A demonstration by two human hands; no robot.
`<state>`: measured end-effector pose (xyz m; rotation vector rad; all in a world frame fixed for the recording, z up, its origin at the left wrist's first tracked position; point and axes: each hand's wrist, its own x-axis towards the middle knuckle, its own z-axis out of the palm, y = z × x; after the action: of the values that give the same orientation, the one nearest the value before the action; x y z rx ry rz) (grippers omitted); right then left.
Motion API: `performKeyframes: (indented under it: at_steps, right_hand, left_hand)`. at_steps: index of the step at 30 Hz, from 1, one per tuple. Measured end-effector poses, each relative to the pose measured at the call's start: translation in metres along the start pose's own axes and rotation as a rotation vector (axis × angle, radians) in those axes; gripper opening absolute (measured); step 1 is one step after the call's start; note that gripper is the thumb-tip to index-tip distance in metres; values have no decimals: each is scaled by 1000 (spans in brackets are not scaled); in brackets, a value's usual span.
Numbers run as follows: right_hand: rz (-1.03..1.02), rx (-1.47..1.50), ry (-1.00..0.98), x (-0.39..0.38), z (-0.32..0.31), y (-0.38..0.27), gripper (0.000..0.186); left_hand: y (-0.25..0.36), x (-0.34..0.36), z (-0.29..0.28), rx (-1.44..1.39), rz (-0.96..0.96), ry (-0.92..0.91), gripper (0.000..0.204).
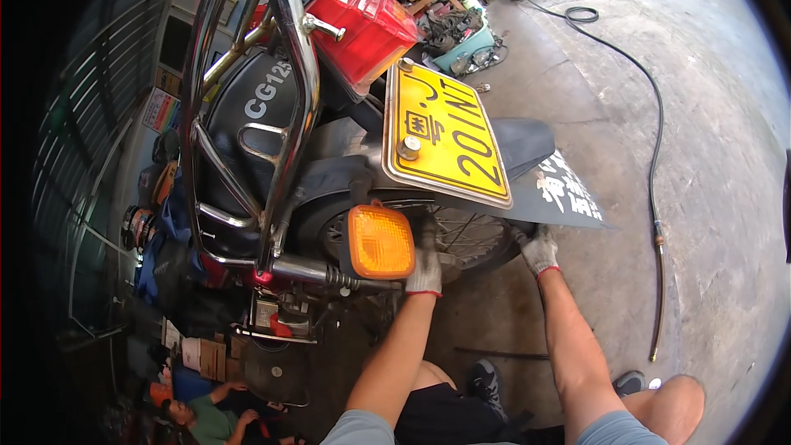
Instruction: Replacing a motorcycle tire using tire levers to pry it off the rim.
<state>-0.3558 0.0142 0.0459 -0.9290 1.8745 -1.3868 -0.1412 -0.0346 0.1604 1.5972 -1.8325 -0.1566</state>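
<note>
Down at the back of the motorcycle, both gloved hands are up against the rear wheel (461, 235). The left hand (425, 268), in a white work glove with a red cuff, reaches up just behind the orange turn signal (380, 242) and presses at the wheel's spokes; whether its fingers are clenched on anything cannot be told, since the signal lens and the glove's back hide them. The right hand (539, 250), gloved the same way, is closed around the tyre's edge right under the black mudguard flap (560, 194), fingers curled over the rubber.

Above the hands sits the yellow licence plate (445, 136), tilted, with the red tail light (367, 25) higher up and the chrome luggage rack (284, 74) sweeping along the black seat (247, 107). The wheel itself stands on the concrete floor (700, 115), tucked beneath the plate and between the two forearms.

Out on the floor to the right, a black hose (655, 156) snakes from the far top edge down to a brass-coloured fitting near the person's right knee. At the lower left corner, another person in a green shirt (210, 420) sits low beside cardboard boxes (206, 354).
</note>
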Motion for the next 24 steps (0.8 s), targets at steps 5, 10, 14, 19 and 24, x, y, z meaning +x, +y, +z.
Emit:
performKeyframes:
  at_steps: [5,10,14,19,24]
  right_hand:
    - [-331,-72,3,20,-14,-27,54]
    - [-579,-42,-14,35,-26,-25,34]
    - [-605,-248,-40,35,-36,-46,30]
    - [-612,-354,-21,39,-26,-49,28]
    - [-688,-341,168,47,-16,-26,25]
  left_hand:
    - [-20,44,-9,-1288,-58,-41,56]
    - [5,32,17,-1105,-26,-15,55]
    - [34,46,21,-884,29,25,57]
    - [57,53,14,-589,47,39,60]
    - [74,47,23,-228,6,-107,52]
